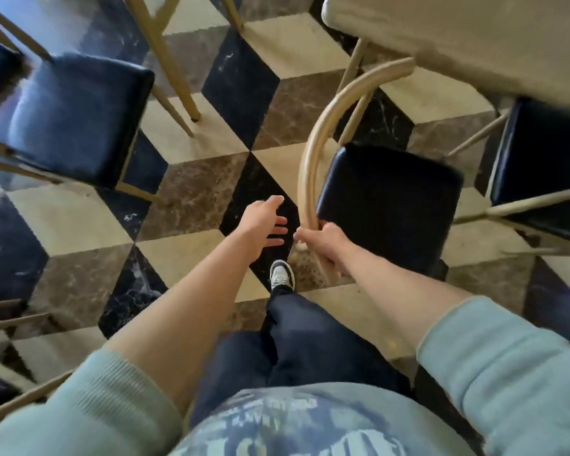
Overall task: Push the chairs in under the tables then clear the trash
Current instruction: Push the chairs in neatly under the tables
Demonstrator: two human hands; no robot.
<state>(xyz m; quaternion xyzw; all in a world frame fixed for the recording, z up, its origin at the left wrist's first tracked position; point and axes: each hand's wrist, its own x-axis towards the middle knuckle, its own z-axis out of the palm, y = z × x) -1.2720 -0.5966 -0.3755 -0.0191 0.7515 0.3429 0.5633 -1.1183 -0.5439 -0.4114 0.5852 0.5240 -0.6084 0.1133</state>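
A chair with a dark padded seat [389,205] and a curved tan backrest rail [313,149] stands in front of me, beside the pale table [474,37] at the upper right. My right hand [326,241] is shut on the lower end of that rail. My left hand [265,222] hovers just left of the rail with its fingers spread, holding nothing. No trash shows in this view.
A second dark-seated chair [547,179] sits under the table's edge at the right. Another one [69,116] stands at the left among tan table legs [165,57]. The floor is chequered tile [191,199]. My shoe [282,274] is just below my hands.
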